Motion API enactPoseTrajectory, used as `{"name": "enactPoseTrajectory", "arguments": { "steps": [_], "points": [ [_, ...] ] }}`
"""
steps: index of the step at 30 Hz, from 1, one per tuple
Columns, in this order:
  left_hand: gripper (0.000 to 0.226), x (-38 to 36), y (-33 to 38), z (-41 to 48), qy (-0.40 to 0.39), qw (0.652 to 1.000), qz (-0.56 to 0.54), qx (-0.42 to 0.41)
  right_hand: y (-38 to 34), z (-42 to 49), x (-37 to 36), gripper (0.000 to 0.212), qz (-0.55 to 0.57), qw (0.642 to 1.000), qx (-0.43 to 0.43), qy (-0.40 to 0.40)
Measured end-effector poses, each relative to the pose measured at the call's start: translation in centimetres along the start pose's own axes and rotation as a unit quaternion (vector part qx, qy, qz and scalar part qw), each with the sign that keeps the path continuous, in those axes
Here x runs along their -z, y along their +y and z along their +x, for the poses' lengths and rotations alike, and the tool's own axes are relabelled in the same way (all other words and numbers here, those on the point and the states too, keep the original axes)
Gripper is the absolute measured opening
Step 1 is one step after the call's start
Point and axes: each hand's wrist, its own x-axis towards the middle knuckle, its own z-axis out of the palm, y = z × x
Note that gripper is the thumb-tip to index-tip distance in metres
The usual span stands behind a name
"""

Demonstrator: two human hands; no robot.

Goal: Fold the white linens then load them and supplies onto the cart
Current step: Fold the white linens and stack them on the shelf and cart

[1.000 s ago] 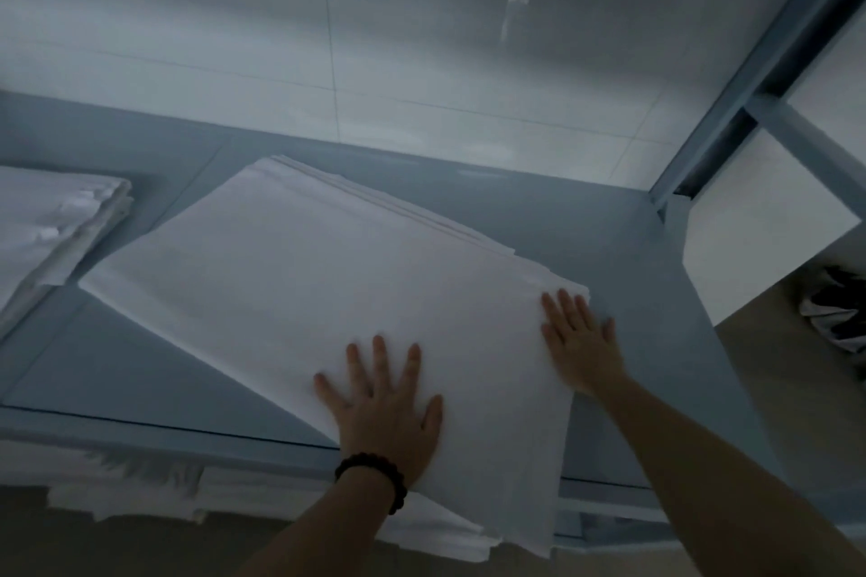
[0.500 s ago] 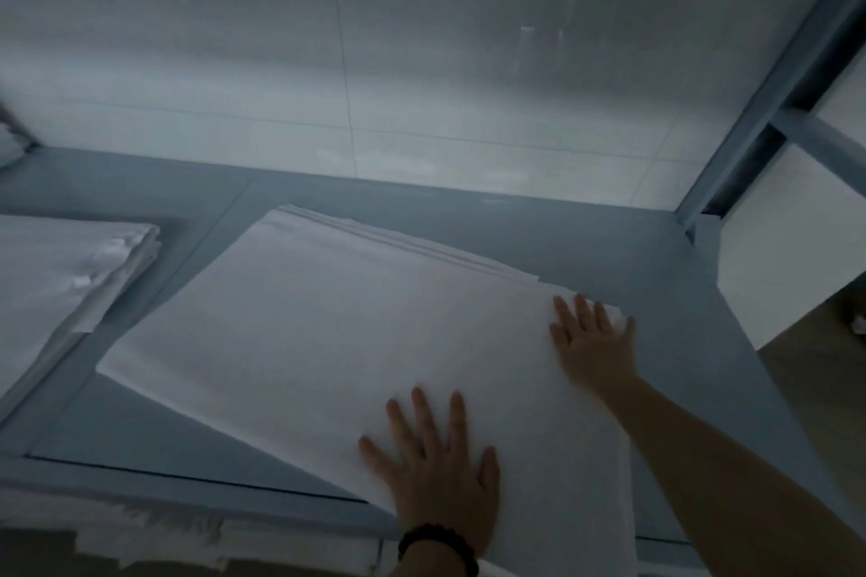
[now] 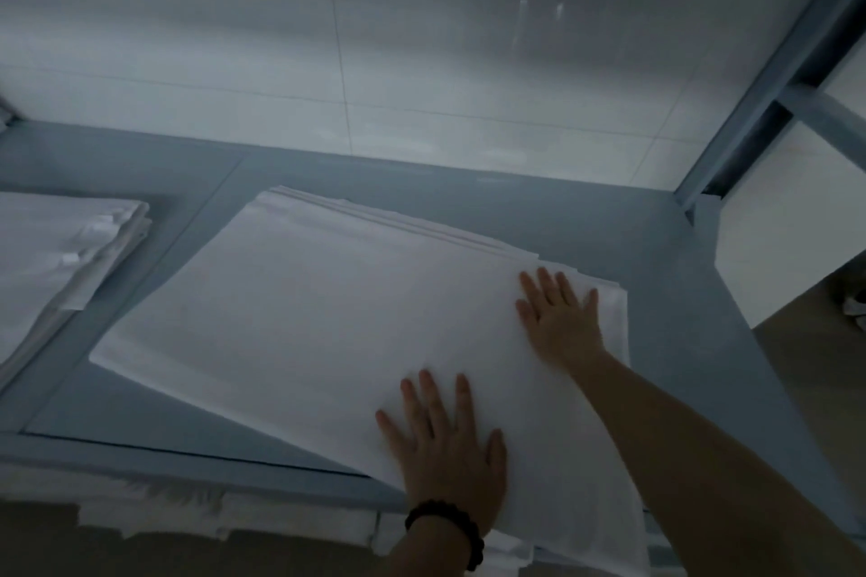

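Observation:
A stack of folded white linen (image 3: pixel 309 319) lies askew on the blue-grey shelf (image 3: pixel 586 220), its near corner hanging over the front edge. My left hand (image 3: pixel 445 445), with a dark bead bracelet on the wrist, presses flat on the near part of the stack, fingers straight. My right hand (image 3: pixel 560 319) lies flat on the stack's right corner, fingers spread. Neither hand grips the cloth.
A second pile of folded white linen (image 3: pixel 61 258) sits at the shelf's left. More white linen (image 3: pixel 225 515) shows on a lower level under the front edge. A tiled white wall (image 3: pixel 421 38) backs the shelf. A blue-grey upright post (image 3: pixel 768 75) stands at the right.
Both flat hands and the stack have slid farther onto the shelf, away from me. The view has tilted slightly, so the left pile shows more.

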Motion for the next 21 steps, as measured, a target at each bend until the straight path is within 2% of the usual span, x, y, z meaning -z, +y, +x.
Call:
{"name": "enactPoseTrajectory", "arguments": {
  "steps": [3,5,10,16,21],
  "points": [
    [0.068,-0.1,-1.0,0.3,0.003,1.0,0.024,-0.02,-3.6,-1.8,-0.3,0.054,0.042,0.998,-0.038,0.02],
    [0.062,0.1,-2.3,1.3,-0.018,0.998,0.034,-0.039,-6.6,-3.9,-1.0,0.052,0.074,0.997,-0.01,0.037],
    [0.059,3.2,-9.8,3.9,0.004,0.991,0.105,-0.086,-13.7,-8.0,-2.3,0.052,0.111,0.992,0.031,0.052],
    [0.064,6.9,-20.9,6.8,0.03,0.988,0.15,-0.004,-16.5,-9.2,-3.3,0.061,0.041,0.997,0.042,0.046],
    [0.068,9.4,-28.2,9.0,0.018,0.988,0.134,0.068,-16.2,-8.7,-3.2,0.059,0.028,0.998,0.046,0.034]
  ]
}}
